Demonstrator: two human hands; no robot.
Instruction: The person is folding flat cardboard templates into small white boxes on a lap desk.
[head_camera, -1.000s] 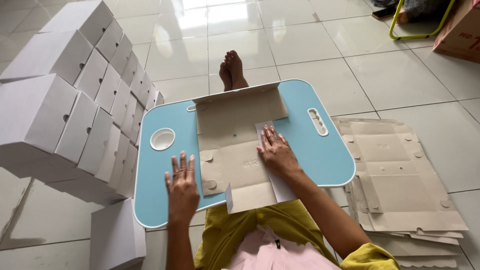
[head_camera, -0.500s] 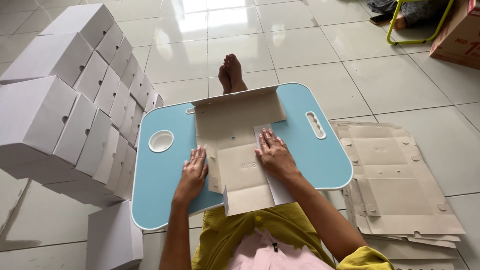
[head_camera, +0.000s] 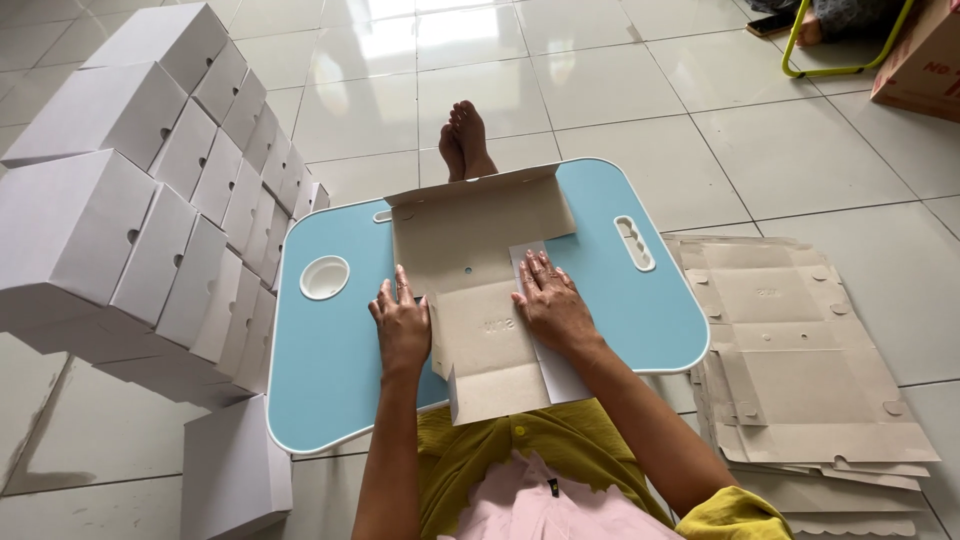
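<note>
A flat brown cardboard box blank (head_camera: 480, 300) lies on a small light-blue lap table (head_camera: 320, 370); its far flap stands partly upright. My left hand (head_camera: 403, 320) presses flat on the blank's left side flap. On the right side flap rests my right hand (head_camera: 552, 300), palm down, fingers spread. Neither hand grips anything.
Many assembled white boxes (head_camera: 130, 200) are stacked on the tiled floor at my left, one more (head_camera: 235, 470) by the table's near-left corner. A pile of flat blanks (head_camera: 800, 340) lies at my right. My feet (head_camera: 465, 135) show beyond the table. A brown carton (head_camera: 925, 65) sits far right.
My left hand moved from the bare blue tabletop up and right onto the blank's left flap. My right hand stayed on the right flap, which folded inward.
</note>
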